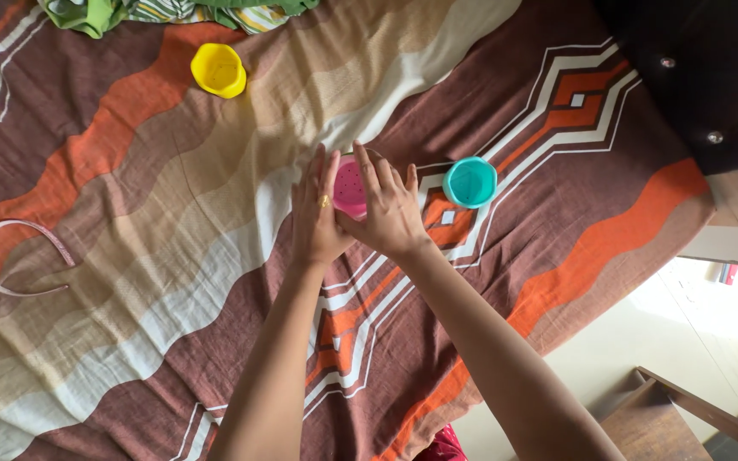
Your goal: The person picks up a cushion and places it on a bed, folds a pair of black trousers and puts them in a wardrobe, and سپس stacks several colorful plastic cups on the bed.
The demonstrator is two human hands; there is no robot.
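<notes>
On the brown, orange and cream patterned bedspread (pixel 172 239), left hand (pixel 316 213) and right hand (pixel 390 213) cup a pink perforated plastic cup (pixel 349 189) between flat palms; even pressure from both sides should keep it from slipping.

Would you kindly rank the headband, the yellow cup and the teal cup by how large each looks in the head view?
1. Pink headband, clearly the widest.
2. Yellow cup and teal cup look about alike, so I won't rank them.
The pink cup is partly hidden by both hands.
</notes>
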